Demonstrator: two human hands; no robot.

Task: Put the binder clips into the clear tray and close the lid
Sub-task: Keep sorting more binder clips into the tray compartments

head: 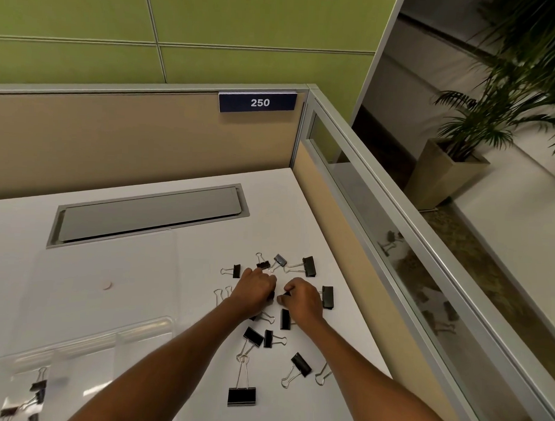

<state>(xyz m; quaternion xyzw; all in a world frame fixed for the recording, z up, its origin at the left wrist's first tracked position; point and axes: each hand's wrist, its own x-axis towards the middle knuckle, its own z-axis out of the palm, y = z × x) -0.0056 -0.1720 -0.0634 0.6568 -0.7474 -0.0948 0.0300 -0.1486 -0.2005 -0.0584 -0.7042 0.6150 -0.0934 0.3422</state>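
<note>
Several black binder clips lie scattered on the white desk, mostly right of centre. My left hand and my right hand are side by side in the middle of the pile, both with fingers curled down onto clips. A black clip shows at my right hand's fingertips; what my left hand grips is mostly hidden. The clear tray sits at the lower left with its lid open and lying flat behind it. A few clips lie inside the tray.
A grey cable hatch is set into the desk behind the tray. Beige partition walls close off the desk at the back and right, with a glass strip on the right one. A small brown disc shows on the lid.
</note>
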